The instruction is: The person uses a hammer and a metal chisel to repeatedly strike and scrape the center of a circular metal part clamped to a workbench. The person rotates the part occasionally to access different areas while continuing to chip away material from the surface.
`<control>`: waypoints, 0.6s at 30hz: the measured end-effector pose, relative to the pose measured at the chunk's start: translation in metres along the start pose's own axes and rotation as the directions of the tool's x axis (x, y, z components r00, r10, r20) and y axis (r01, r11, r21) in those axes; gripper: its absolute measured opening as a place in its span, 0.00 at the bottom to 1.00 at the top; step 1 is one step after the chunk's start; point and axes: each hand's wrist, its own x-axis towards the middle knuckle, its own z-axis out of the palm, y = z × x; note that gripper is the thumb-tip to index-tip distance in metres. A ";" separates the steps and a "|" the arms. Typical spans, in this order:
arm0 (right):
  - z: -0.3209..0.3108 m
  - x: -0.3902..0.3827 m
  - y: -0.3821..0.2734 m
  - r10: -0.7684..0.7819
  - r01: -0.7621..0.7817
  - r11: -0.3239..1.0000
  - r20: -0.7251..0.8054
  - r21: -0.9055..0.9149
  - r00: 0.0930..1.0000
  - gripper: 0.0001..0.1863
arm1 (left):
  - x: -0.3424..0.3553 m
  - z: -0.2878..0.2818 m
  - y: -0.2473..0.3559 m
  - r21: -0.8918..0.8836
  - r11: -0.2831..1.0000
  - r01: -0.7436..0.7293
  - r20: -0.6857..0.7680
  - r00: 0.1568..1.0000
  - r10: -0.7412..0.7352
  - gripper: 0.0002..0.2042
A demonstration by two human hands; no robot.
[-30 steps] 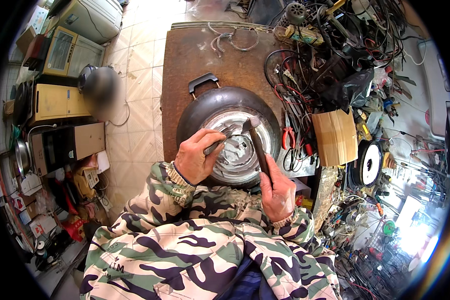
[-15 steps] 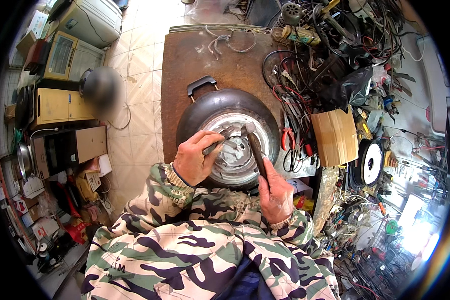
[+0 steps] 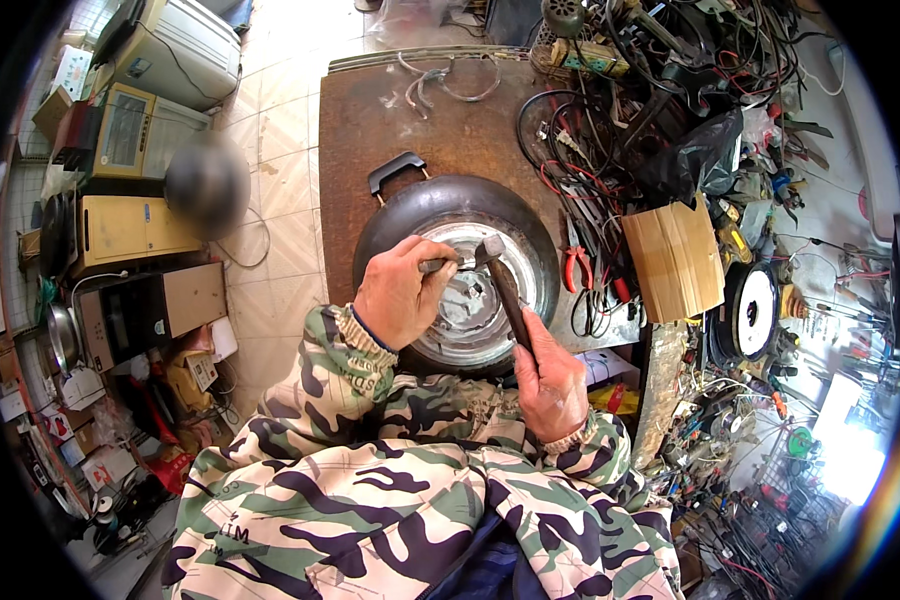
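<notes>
A round dark pot (image 3: 398, 218) with a silvery dished middle lies on a rusty brown board (image 3: 360, 110); a black handle (image 3: 395, 166) stands out at its far side. My left hand (image 3: 402, 292) is closed around a short dark metal tool (image 3: 431, 264) over the pot's left inner area. My right hand (image 3: 550, 385) grips a hammer (image 3: 510, 295) by its shaft. The hammer's head is beside the far end of that tool, over the silvery middle; I cannot tell whether they touch.
Red-handled pliers (image 3: 577, 265), cables and other tools lie right of the pot, beside a cardboard piece (image 3: 670, 262). A black spool with a white face (image 3: 748, 315) and dense clutter fill the right. Appliances (image 3: 135, 225) stand on the left along the tiled floor (image 3: 275, 150).
My left hand and its tool have moved up toward the pot's far side. My right hand keeps hold of the hammer, with little change in position.
</notes>
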 end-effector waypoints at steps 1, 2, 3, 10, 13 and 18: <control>-0.001 0.001 0.000 0.000 0.000 1.000 -0.011 0.013 1.000 0.29 | 0.004 -0.003 -0.001 0.013 0.999 -0.038 0.010 0.999 0.038 0.07; -0.003 0.002 -0.003 0.031 -0.031 0.999 0.001 0.017 1.000 0.28 | 0.005 -0.005 -0.001 -0.008 1.000 -0.021 0.027 0.999 0.022 0.07; -0.007 0.002 -0.006 0.057 -0.057 0.998 0.013 0.023 0.998 0.28 | 0.005 -0.005 -0.003 -0.024 1.000 -0.005 0.041 0.999 0.006 0.07; -0.001 -0.005 0.001 -0.071 0.070 0.997 -0.033 -0.041 0.997 0.31 | 0.009 -0.004 -0.005 -0.006 0.998 -0.062 0.052 0.997 0.062 0.06; 0.000 -0.008 0.002 -0.094 0.091 0.992 -0.031 -0.084 0.995 0.32 | 0.008 -0.003 -0.005 -0.003 0.999 -0.038 0.064 0.997 0.038 0.06; 0.002 -0.010 0.013 -0.124 0.123 0.984 0.003 -0.128 0.992 0.35 | 0.010 -0.004 -0.004 0.001 0.999 -0.037 0.062 0.997 0.037 0.05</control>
